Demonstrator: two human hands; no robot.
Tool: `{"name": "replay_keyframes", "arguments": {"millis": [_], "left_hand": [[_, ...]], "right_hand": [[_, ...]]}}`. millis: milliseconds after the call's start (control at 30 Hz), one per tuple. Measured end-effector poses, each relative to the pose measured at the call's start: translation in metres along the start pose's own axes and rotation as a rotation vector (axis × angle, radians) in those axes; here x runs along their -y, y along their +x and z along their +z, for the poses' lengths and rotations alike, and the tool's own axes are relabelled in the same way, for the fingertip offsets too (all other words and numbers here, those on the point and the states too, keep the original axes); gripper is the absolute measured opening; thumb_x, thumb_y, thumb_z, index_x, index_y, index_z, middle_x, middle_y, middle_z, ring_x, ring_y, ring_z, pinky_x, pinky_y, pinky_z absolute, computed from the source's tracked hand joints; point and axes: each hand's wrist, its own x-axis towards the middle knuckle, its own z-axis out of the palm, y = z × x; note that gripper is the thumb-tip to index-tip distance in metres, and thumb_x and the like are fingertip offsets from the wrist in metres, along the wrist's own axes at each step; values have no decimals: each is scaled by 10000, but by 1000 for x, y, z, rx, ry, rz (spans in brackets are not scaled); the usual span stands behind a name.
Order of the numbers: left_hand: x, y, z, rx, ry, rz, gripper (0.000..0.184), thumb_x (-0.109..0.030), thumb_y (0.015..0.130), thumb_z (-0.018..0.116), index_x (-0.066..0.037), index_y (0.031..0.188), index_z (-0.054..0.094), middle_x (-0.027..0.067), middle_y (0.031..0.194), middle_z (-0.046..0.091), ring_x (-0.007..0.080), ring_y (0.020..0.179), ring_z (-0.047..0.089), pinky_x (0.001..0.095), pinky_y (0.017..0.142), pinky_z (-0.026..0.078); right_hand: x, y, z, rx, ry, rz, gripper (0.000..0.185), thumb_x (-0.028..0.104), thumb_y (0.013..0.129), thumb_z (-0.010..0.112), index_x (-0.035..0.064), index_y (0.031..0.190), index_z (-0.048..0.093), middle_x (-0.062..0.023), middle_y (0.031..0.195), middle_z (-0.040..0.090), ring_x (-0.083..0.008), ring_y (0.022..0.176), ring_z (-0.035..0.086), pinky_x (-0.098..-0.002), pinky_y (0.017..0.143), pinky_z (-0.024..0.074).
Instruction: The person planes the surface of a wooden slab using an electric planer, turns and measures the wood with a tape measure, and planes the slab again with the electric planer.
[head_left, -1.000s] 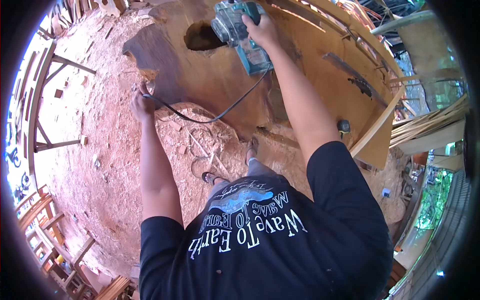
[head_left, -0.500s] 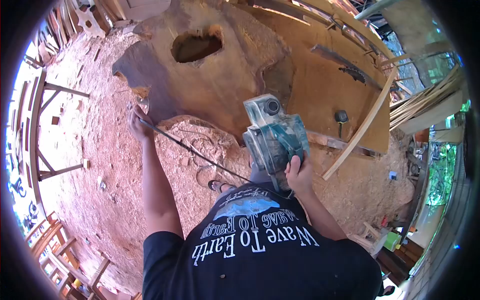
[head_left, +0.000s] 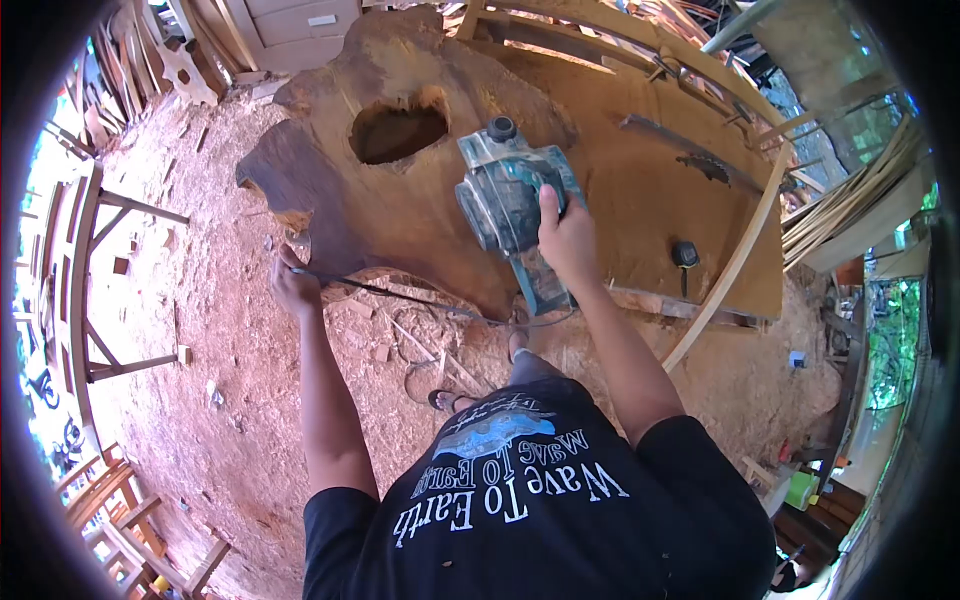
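A teal power planer [head_left: 510, 195], coated in dust, is in my right hand [head_left: 567, 235], whose fingers wrap round its handle. The tool is over the near part of a large brown wood slab [head_left: 400, 215], which has an irregular edge and a dark hole [head_left: 398, 132]. At the slab's left edge my left hand [head_left: 296, 286] is closed round the black power cord [head_left: 400, 294], which runs across to the planer. Whether the planer touches the slab cannot be told.
A tape measure [head_left: 684, 254] lies on the board [head_left: 640, 200] at the right. A long thin wood strip [head_left: 735, 270] crosses the board's right end. Wooden frames [head_left: 78, 270] stand at the left. Shavings cover the floor [head_left: 230, 400].
The planer first came back from the slab's far part toward my body, then moved forward over the slab's near part. My left hand keeps hold of the cord.
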Motion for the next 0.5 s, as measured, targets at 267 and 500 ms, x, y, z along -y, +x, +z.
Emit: {"name": "replay_keyframes", "arguments": {"millis": [267,500], "left_hand": [[-3,-2,3,-81,-63,64,638,-471,1068,295,17,1019,704,258,1006,671,472,959,594,546,844,446],[10,2,9,-50,-1,50,593,-434,1069,321,8,974,705,270,955,660,471,916,599,549,805,450]], "right_hand": [[26,73,36,-37,23,-46,672,559,999,460,-85,975,650,-329,853,676,-504,879,661,-546,809,521],[51,155,71,-35,32,-38,725,616,967,472,-75,930,685,-330,899,684,-493,929,667,-532,842,529]]}}
